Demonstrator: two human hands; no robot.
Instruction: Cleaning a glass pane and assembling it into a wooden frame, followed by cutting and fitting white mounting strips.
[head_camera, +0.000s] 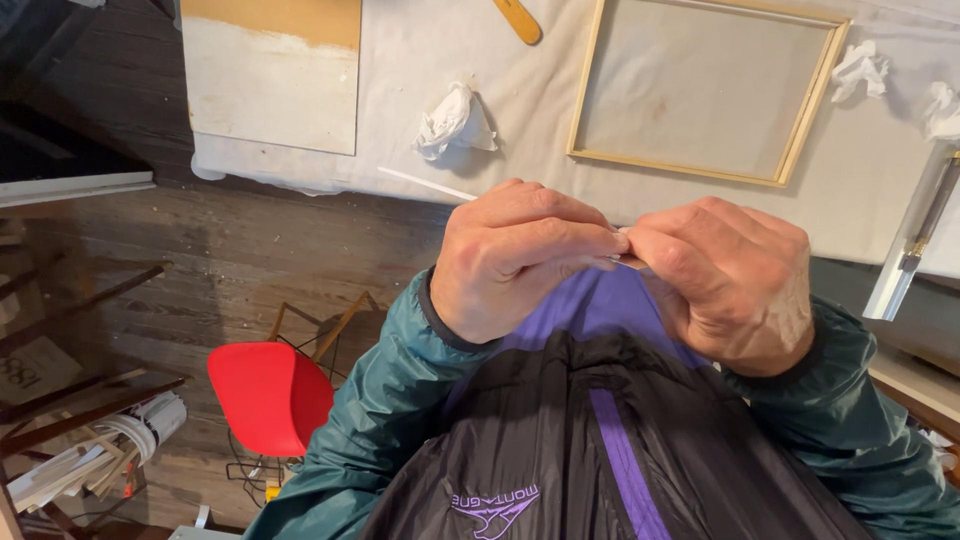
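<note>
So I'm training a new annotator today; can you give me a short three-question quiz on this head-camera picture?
1. True or false: both hands pinch the thin white strip together.
2. What lies inside the pale wooden rectangular frame? A) a red chair B) bare cloth C) a brush
3. What colour is the plastic chair on the floor?

Key: 1 true: left hand and right hand meet at it. 2 B. 3 red.
</note>
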